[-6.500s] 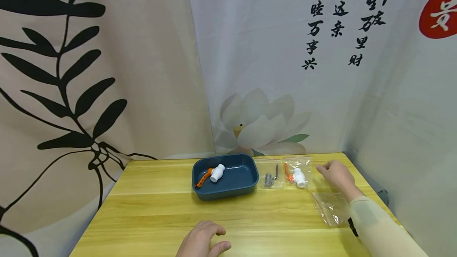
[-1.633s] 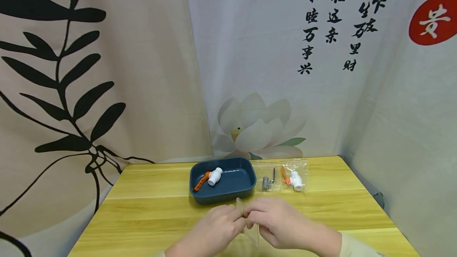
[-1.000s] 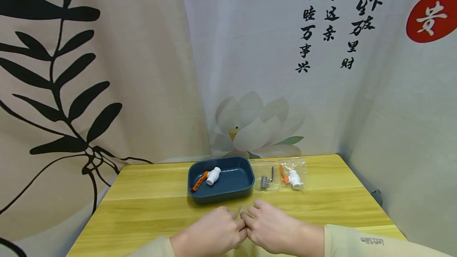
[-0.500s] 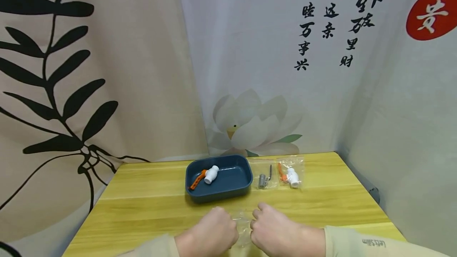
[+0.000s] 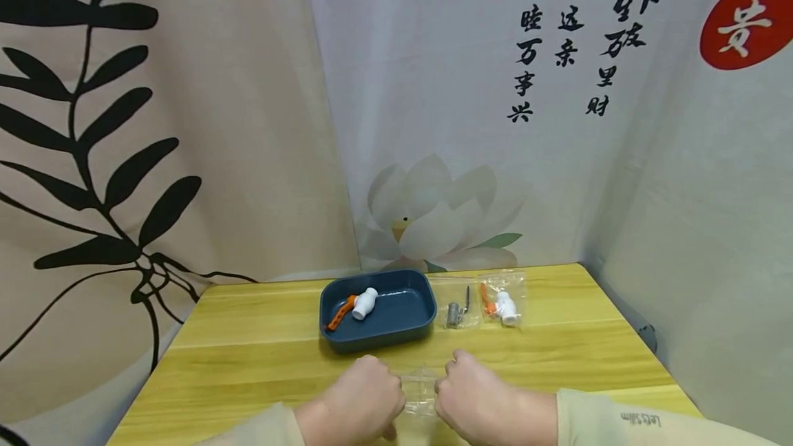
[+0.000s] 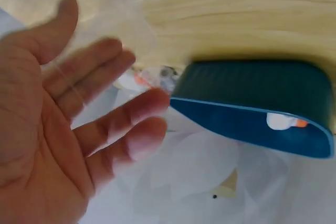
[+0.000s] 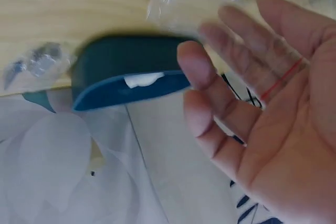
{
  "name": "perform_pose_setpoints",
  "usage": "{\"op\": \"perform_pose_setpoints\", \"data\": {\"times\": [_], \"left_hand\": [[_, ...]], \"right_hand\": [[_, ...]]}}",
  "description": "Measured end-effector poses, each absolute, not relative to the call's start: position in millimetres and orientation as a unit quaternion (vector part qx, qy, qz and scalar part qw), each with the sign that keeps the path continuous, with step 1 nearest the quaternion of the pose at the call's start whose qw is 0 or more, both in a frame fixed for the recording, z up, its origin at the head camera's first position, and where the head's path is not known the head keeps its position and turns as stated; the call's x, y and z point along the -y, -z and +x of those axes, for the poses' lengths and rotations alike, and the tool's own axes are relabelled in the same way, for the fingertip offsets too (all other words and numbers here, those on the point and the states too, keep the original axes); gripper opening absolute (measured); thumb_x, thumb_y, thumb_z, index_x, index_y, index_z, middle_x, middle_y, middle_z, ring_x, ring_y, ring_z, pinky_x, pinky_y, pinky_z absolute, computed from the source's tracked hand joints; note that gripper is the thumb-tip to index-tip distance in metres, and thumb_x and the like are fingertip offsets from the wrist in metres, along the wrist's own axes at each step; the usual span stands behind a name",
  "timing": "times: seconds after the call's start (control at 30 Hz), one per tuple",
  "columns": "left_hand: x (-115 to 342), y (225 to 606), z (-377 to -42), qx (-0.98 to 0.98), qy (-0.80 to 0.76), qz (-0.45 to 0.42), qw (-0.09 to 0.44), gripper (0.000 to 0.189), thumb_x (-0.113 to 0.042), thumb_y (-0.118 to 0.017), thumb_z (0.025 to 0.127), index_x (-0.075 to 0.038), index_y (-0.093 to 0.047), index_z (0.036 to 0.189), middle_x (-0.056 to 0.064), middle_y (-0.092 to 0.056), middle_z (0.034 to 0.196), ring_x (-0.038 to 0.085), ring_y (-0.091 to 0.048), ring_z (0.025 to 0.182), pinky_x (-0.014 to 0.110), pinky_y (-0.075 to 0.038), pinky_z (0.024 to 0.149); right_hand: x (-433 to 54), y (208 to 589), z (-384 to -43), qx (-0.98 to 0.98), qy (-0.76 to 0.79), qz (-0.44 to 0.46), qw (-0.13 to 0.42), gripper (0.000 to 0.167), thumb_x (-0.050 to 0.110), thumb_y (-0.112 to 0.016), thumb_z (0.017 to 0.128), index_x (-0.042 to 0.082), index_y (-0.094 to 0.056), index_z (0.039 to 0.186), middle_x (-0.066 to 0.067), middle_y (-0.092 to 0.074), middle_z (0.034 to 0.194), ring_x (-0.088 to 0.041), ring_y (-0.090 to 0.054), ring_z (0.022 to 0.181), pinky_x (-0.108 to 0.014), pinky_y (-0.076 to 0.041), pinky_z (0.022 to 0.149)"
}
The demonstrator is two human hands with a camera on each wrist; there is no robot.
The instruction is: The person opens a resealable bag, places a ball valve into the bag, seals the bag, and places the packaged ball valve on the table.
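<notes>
With fingers loosely spread rather than pinching, the left hand (image 5: 356, 401) and the right hand (image 5: 473, 401) hold the clear bag (image 5: 418, 392) between them at the desk's (image 5: 260, 349) six o'clock, probably to stretch its mouth, with the tray (image 5: 387, 343) conveniently near at eleven o'clock.

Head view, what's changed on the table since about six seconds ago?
The clear bag has moved from the right side to the near middle, between the left hand and the right hand, which has come in from the right. The tray, its white-and-orange piece and the two filled bags stayed put.
</notes>
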State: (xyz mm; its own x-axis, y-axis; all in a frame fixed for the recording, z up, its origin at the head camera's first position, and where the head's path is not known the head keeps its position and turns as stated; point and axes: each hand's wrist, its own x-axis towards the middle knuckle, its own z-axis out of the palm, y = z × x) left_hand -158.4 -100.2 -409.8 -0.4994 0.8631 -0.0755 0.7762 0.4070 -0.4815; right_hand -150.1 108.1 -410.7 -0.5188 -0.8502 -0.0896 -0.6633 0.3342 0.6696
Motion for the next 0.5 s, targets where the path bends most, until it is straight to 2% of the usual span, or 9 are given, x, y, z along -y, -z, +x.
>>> {"op": "perform_pose_setpoints", "data": {"times": [0.07,0.13,0.23,0.27,0.33,0.4,0.5], "left_hand": [[101.0,408.4,-159.0,0.84,-0.218,-0.488,0.093,0.035,-0.068,-0.076,0.084,-0.039,-0.071,0.065,-0.019,-0.061,0.059,0.003,-0.048,0.05,0.024,-0.034,0.048],[101.5,408.3,-159.8,0.829,-0.212,-0.504,0.119,0.031,-0.063,-0.074,0.089,-0.041,-0.073,0.066,-0.02,-0.062,0.059,0.002,-0.048,0.051,0.024,-0.034,0.048],[103.3,409.4,-159.3,0.802,-0.224,-0.528,0.169,0.026,-0.059,-0.07,0.094,-0.045,-0.075,0.072,-0.021,-0.066,0.068,0.003,-0.05,0.057,0.024,-0.033,0.048],[104.1,410.1,-158.9,0.791,-0.233,-0.536,0.181,0.026,-0.059,-0.068,0.095,-0.045,-0.075,0.074,-0.021,-0.067,0.071,0.003,-0.051,0.059,0.024,-0.034,0.049],[105.1,410.9,-158.2,0.773,-0.243,-0.553,0.193,0.024,-0.057,-0.067,0.098,-0.045,-0.076,0.079,-0.02,-0.07,0.079,0.003,-0.052,0.063,0.024,-0.036,0.05],[105.7,411.1,-158.4,0.773,-0.247,-0.553,0.186,0.024,-0.059,-0.066,0.098,-0.044,-0.077,0.082,-0.019,-0.07,0.083,0.003,-0.054,0.065,0.023,-0.039,0.052],[106.8,410.5,-160.8,0.801,-0.246,-0.523,0.158,0.024,-0.063,-0.069,0.093,-0.045,-0.076,0.079,-0.021,-0.069,0.082,0.003,-0.056,0.063,0.022,-0.042,0.053]], "right_hand": [[-106.9,410.8,-149.8,0.81,0.341,0.457,0.139,0.029,0.052,-0.077,0.087,0.038,-0.065,0.065,0.018,-0.065,0.072,-0.01,-0.053,0.065,-0.03,-0.034,0.065],[-107.3,410.1,-150.9,0.808,0.331,0.465,0.147,0.029,0.054,-0.078,0.086,0.038,-0.065,0.065,0.018,-0.064,0.071,-0.01,-0.052,0.065,-0.03,-0.033,0.064],[-108.2,410.0,-153.6,0.792,0.308,0.501,0.166,0.014,0.057,-0.078,0.086,0.044,-0.071,0.084,0.02,-0.069,0.085,-0.01,-0.056,0.068,-0.029,-0.035,0.063],[-108.1,410.3,-154.0,0.787,0.303,0.511,0.168,0.015,0.059,-0.078,0.086,0.046,-0.072,0.092,0.02,-0.07,0.092,-0.01,-0.057,0.069,-0.029,-0.035,0.063],[-107.5,412.1,-154.6,0.782,0.298,0.522,0.165,0.027,0.062,-0.079,0.084,0.051,-0.071,0.107,0.021,-0.07,0.104,-0.009,-0.059,0.071,-0.028,-0.037,0.063],[-106.3,414.3,-154.6,0.793,0.314,0.502,0.144,0.026,0.065,-0.079,0.083,0.05,-0.072,0.104,0.021,-0.07,0.103,-0.009,-0.059,0.073,-0.028,-0.039,0.065],[-104.8,416.8,-156.5,0.82,0.346,0.444,0.105,0.024,0.066,-0.08,0.081,0.044,-0.072,0.086,0.02,-0.067,0.088,-0.01,-0.058,0.069,-0.029,-0.04,0.065]]}}
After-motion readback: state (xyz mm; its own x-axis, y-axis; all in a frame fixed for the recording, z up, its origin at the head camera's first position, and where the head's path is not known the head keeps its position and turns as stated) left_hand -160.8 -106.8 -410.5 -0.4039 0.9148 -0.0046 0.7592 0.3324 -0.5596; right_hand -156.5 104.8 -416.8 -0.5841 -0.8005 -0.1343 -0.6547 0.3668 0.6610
